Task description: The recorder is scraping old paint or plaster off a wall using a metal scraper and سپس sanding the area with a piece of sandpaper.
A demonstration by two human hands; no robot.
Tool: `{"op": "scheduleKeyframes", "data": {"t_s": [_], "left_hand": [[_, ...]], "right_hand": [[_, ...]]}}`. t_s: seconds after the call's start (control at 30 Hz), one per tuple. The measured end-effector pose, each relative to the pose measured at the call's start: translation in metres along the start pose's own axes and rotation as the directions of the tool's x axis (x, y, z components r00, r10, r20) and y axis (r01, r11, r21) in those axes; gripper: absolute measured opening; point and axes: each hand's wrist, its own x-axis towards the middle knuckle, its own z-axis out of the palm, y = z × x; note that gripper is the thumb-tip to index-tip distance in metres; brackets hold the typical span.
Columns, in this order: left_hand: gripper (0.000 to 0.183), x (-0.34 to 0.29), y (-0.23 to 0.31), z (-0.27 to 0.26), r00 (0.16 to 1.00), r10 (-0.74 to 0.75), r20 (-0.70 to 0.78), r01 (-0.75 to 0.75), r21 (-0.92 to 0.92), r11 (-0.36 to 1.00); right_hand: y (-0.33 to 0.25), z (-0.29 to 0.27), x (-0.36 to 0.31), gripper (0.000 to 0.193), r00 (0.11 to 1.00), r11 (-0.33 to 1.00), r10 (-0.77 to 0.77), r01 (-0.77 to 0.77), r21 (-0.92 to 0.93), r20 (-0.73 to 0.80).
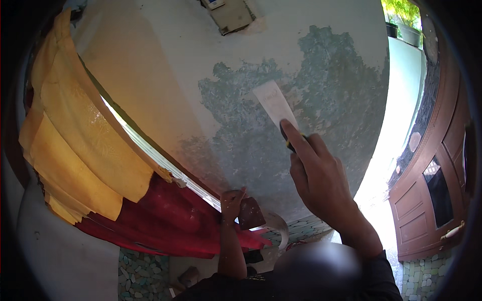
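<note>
My right hand (321, 183) is closed around the dark and yellow handle of a scraper (275, 103). Its wide, pale blade lies over the wall (281, 45), across a rough grey-green patch (341, 75) where the lighter surface layer is absent. Whether the blade edge touches the wall I cannot tell. Lower down, my left hand (230, 201) is closed on a second putty knife (250, 214) with a reddish-brown, flared blade. Pale specks dot that hand. It is close to the window edge and the red curtain.
A yellow cloth (95, 145) and a red curtain (170, 220) hang on the left beside the window. A box fitting (231, 17) is set in the wall above. To the right are a bright doorway, a brown door (427, 200) and potted plants (409, 22).
</note>
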Motion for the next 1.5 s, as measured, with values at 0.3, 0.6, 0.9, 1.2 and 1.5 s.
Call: {"op": "scheduleKeyframes", "data": {"t_s": [0.3,0.6,0.9,1.2,1.5], "left_hand": [[0.030,0.001,-0.003,-0.001,1.000,-0.002,-0.013,0.001,-0.048,0.999],[0.031,-0.004,-0.003,-0.004,0.999,-0.033,0.004,0.033,-0.139,0.990],[0.031,-0.004,-0.014,0.000,1.000,-0.021,-0.008,0.019,-0.199,0.980],[0.031,-0.005,-0.007,-0.003,1.000,-0.012,0.013,0.014,-0.161,0.987],[0.032,-0.006,-0.005,-0.002,1.000,-0.009,0.018,0.013,-0.220,0.975]], "right_hand": [[-0.019,0.034,0.018,0.050,0.996,0.996,-0.072,0.069,-0.058,-0.051],[-0.020,0.048,0.023,0.050,0.995,0.993,-0.057,0.048,-0.106,-0.086],[-0.025,0.047,0.024,0.049,0.985,0.994,-0.094,0.086,-0.063,-0.142],[-0.022,0.047,0.027,0.047,0.986,0.998,-0.049,0.043,-0.040,-0.160],[-0.020,0.046,0.034,0.041,0.985,0.999,-0.021,0.012,-0.049,-0.171]]}}
